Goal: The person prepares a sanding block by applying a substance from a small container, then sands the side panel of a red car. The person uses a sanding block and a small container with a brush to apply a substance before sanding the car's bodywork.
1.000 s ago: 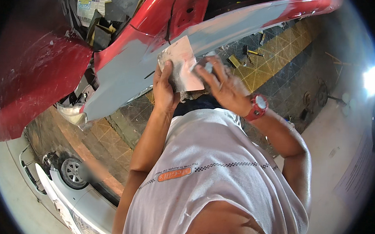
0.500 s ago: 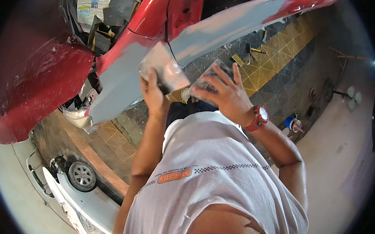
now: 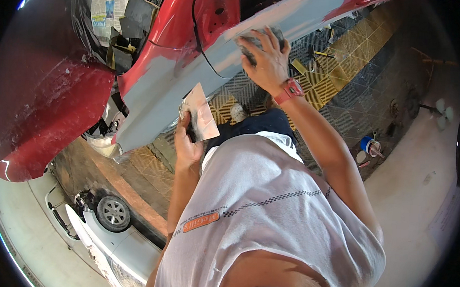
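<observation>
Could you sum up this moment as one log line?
right hand: pressing grey pad on grey-primed car panel | left hand: holding flat board, off panel | floor: tiled

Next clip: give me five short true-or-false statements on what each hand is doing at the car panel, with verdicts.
1. The right hand presses a dark pad against the grey car panel. True.
2. The left hand is empty. False: it holds a flat spreader board.
3. A red watch sits on the right wrist. True.
4. Both hands touch the same tool. False: they are apart, each with its own.
5. The floor is bare concrete everywhere. False: yellow and dark grid tiles lie beneath the panel.
</observation>
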